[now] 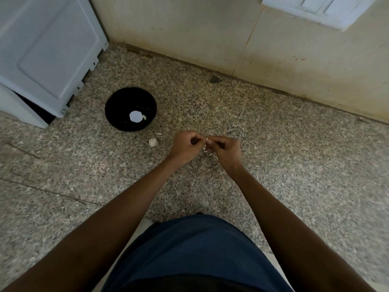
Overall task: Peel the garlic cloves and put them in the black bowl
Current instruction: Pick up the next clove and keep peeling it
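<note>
Over the speckled stone counter my left hand [186, 146] and my right hand [225, 150] meet fingertip to fingertip, both pinching one small garlic clove [207, 140] whose papery skin hangs loose between them. The black bowl [117, 102] stands to the left of my hands and holds one pale peeled clove [144, 117] beside a bright white spot on its bottom. A part garlic bulb [153, 142] lies on the counter just left of my left hand, with a loose clove [159, 134] a little above it.
A white appliance [42, 55] fills the far left corner. The tiled wall [210, 34] runs along the back, with a white switch plate [320, 7] at the upper right. Bits of garlic skin lie on the counter [294, 165] under my hands.
</note>
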